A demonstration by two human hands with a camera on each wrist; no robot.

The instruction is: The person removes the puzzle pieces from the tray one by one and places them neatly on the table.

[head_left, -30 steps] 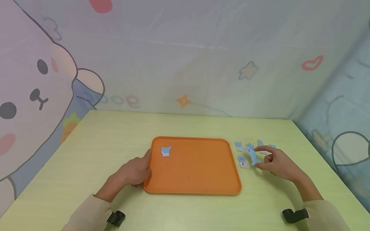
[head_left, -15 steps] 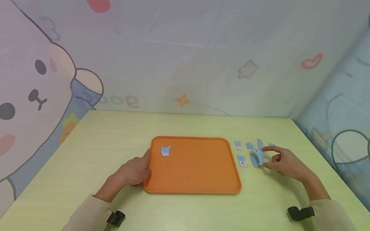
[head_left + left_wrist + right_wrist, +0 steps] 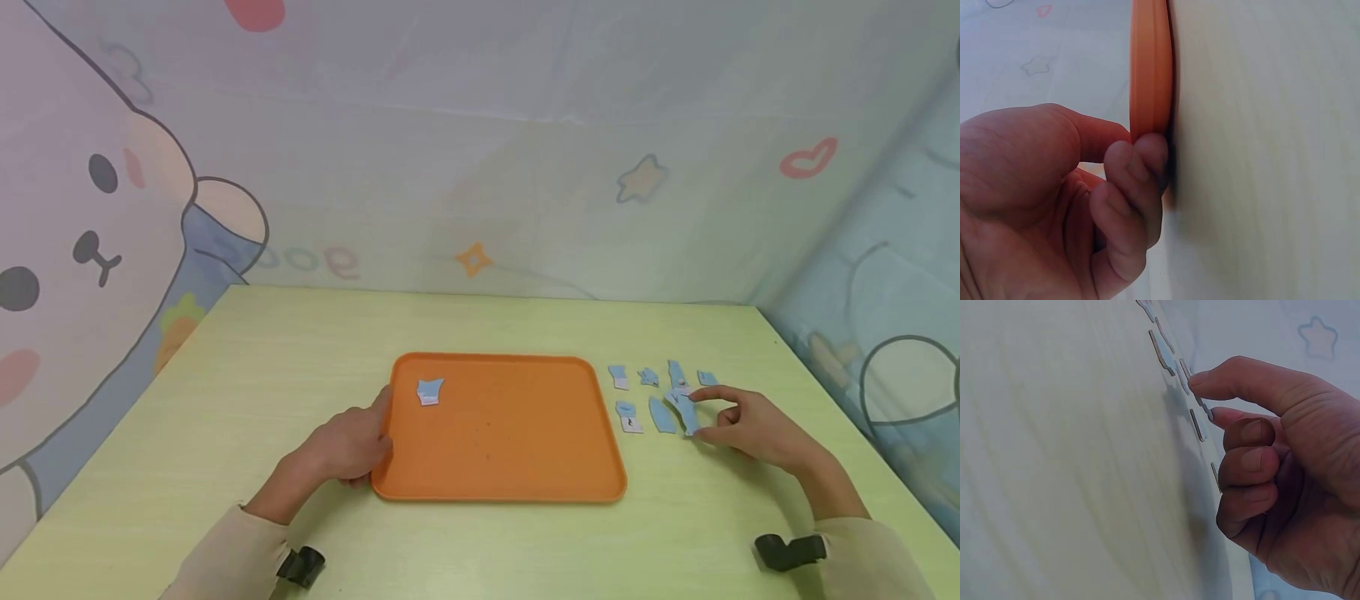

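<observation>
At the orange tray's (image 3: 498, 450) left edge, my left hand (image 3: 351, 443) grips the rim; the left wrist view has thumb and curled fingers on that rim (image 3: 1150, 75). Inside the tray, near its upper left corner, lies one light-blue and white puzzle piece (image 3: 430, 392). Right of the tray, my right hand (image 3: 753, 425) pinches a long light-blue puzzle piece (image 3: 684, 412) between thumb and index finger, the other fingers curled in. In the right wrist view this hand (image 3: 1291, 444) is beside several thin pieces seen edge-on. Whether the held piece touches the table is unclear.
Several more blue puzzle pieces lie in two loose rows right of the tray, among them a curved piece (image 3: 661, 415) and a piece with a black mark (image 3: 628, 418). The pale table (image 3: 315, 350) meets a cartoon-printed cloth (image 3: 540, 183) behind.
My right hand has moved right with the pinched puzzle piece, past the curved piece, which is now uncovered. My left hand and the tray stay where they were.
</observation>
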